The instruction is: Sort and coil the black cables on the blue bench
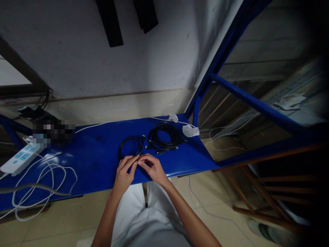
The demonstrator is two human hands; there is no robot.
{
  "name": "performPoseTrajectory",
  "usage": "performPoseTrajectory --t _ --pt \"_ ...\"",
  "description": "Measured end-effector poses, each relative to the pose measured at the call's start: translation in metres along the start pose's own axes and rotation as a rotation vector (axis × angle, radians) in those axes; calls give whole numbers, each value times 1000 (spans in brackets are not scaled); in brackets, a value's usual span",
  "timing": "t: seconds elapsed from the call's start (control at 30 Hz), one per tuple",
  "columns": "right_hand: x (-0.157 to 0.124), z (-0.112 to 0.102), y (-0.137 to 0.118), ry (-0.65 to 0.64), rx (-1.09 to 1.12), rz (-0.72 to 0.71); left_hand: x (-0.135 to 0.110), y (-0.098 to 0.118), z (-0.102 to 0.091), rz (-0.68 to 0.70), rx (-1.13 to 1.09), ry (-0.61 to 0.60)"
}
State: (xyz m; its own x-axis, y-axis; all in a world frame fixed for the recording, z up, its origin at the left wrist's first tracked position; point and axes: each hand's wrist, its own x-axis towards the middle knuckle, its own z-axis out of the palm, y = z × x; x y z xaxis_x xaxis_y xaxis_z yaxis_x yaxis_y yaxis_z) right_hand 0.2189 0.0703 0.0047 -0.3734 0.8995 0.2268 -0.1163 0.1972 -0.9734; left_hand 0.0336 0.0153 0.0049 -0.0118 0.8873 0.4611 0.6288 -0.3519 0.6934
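Note:
A small coil of black cable lies on the blue bench. My left hand and my right hand meet at the near edge of this coil, fingertips pinched together on its near loop or on something small there. A larger bundle of black cables lies just behind and to the right of the small coil, untouched.
A white power strip and loose white cord loops sit at the bench's left end. Two white plugs lie at the far right corner. A blue metal frame and wooden rungs stand at right. A wall runs behind.

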Motion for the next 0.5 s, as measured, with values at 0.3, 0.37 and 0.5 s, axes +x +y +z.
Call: performPoseTrajectory --t 0.3,0.37,0.5 --pt "0 -1 4 17 -38 -33 -3 -1 0 25 -42 10" --pt "0 -1 5 20 -36 -40 -2 -1 1 34 -38 14" --pt "1 -1 4 25 -41 -47 -3 0 2 18 -44 44"
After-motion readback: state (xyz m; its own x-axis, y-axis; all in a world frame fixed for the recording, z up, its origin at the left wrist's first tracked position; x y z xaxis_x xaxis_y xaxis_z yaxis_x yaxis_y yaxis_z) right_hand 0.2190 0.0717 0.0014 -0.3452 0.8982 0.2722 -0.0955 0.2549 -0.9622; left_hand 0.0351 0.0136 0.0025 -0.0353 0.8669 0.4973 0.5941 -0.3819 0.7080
